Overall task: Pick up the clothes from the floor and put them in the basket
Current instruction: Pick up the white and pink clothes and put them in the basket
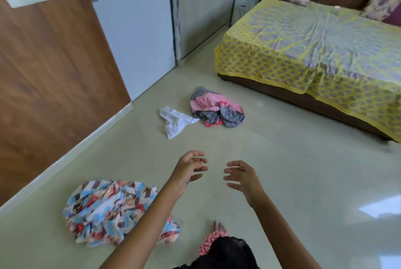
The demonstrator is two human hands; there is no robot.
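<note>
- Here, both hands reach forward over the bare floor [293,160], palms facing each other, with a gap between them.
- The left hand [188,170] is spread wide, fingers curled loosely, holding nothing.
- The right hand [244,178] is likewise wide and empty, its fingers pointing toward the left hand.
- A multicoloured cloth [108,212] lies crumpled on the floor just beside the left forearm, below and left of the hands; the forearm crosses over its right edge.
- A white cloth [175,122] lies farther ahead, well apart from both hands and slightly to the left of them.
- A pink cloth [214,107] with dark patterned trim lies bunched just right of the white one, touching or nearly touching it.
- A bed [314,51] with a yellow patterned cover stands to the right, beyond the clothes.
- A wooden door [50,69] fills the left side.
- No basket shows in this view.
</note>
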